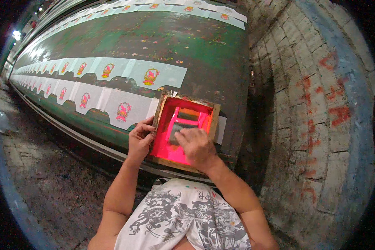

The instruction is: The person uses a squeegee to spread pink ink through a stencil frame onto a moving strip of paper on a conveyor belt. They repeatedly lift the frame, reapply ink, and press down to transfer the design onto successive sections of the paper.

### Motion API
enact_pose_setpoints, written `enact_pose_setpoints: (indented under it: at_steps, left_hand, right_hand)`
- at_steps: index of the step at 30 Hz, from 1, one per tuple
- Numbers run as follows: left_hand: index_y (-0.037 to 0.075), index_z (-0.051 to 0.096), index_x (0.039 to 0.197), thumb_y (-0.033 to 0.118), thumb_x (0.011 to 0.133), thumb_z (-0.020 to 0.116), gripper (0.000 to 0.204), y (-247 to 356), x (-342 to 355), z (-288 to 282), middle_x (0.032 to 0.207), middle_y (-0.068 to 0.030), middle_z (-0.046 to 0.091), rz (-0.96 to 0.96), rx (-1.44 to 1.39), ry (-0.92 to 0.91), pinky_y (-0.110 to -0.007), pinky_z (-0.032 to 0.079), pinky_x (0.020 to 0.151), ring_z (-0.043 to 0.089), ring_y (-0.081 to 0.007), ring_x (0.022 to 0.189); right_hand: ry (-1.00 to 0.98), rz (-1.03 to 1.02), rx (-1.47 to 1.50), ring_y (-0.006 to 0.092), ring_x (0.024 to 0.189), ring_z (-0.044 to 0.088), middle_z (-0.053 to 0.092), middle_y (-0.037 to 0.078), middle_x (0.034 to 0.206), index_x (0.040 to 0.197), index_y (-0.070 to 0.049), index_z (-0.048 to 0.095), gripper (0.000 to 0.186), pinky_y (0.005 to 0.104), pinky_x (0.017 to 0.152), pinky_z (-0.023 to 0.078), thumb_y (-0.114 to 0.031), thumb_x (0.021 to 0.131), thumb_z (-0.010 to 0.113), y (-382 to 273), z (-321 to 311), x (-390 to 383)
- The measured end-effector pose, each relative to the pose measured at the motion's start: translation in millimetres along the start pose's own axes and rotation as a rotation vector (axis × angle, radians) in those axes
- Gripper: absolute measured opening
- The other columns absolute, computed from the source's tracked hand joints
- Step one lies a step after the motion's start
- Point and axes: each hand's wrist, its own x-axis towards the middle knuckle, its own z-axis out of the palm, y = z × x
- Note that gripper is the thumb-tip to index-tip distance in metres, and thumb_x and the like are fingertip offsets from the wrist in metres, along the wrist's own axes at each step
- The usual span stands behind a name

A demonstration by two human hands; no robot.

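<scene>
Dark flat tool (177, 135) sits inside wood-rimmed frame (215, 121), shallow box coated in glossy pink ink (164, 146). Your right hand (197, 146) curls over tool, hiding part of it; exact grip hard to make out. Your left hand (140, 141) grasps frame's rim at nine o'clock. Pale sheet (222, 130), partly covered, shows at three. White printed pieces (105, 98) run toward ten, farthest prints blurred, across scuffed green table (175, 41).

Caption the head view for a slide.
Left hand gripping a wooden frame; right hand at the dark tool inside; printed pieces alongside.
</scene>
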Motion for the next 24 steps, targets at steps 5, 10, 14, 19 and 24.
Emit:
enact_pose_setpoints:
  at_steps: [5,10,14,19,24]
  left_hand:
    - [0.000,0.076,0.106,-0.012,0.098,0.073,0.014,-1.5,0.2,-4.2,0.165,-0.0233,0.060,0.004,0.066,-0.002,-0.044,0.049,0.124,0.063,-0.0278,0.148]
    - [-0.001,0.076,0.104,-0.012,0.097,0.073,0.013,-3.2,2.0,-5.9,0.165,-0.0241,0.060,0.033,0.052,-0.020,-0.043,0.048,0.124,0.062,-0.0283,0.148]
    - [-0.001,0.076,0.101,-0.013,0.096,0.071,0.014,-2.7,0.0,-5.1,0.166,-0.0239,0.059,0.052,0.058,-0.038,-0.043,0.048,0.124,0.062,-0.0282,0.148]
    - [0.000,0.076,0.099,-0.014,0.095,0.069,0.016,2.2,0.9,-3.3,0.165,-0.0240,0.059,0.017,0.099,-0.023,-0.042,0.046,0.125,0.061,-0.0290,0.149]
    - [0.000,0.076,0.097,-0.014,0.094,0.066,0.017,3.6,-0.8,-0.4,0.164,-0.0240,0.059,-0.020,0.109,-0.005,-0.043,0.044,0.126,0.060,-0.0304,0.151]
  right_hand:
    - [-0.058,-0.046,0.094,0.0330,0.113,0.073,0.074,0.013,0.124,0.127,-0.002,0.078,0.036,0.0485,0.094,0.059,-0.013,0.094,0.069,-35.0,-14.3,-35.5]
    - [-0.109,-0.056,0.299,0.0344,0.111,0.074,0.078,0.014,0.120,0.128,-0.003,0.078,0.036,0.0480,0.096,0.059,-0.009,0.094,0.069,-29.9,-39.6,-30.1]
    - [-0.104,0.002,0.370,0.0390,0.108,0.076,0.080,0.018,0.115,0.125,-0.002,0.077,0.036,0.0516,0.100,0.060,0.000,0.090,0.070,14.6,-42.2,1.5]
    - [0.050,0.066,0.175,0.0400,0.108,0.075,0.078,0.018,0.117,0.127,-0.004,0.077,0.037,0.0519,0.099,0.060,-0.004,0.091,0.069,50.6,-25.0,38.1]
    - [0.020,0.082,0.097,0.0387,0.107,0.074,0.076,0.015,0.118,0.126,-0.005,0.080,0.038,0.0505,0.097,0.060,-0.002,0.090,0.069,26.1,-17.0,25.0]
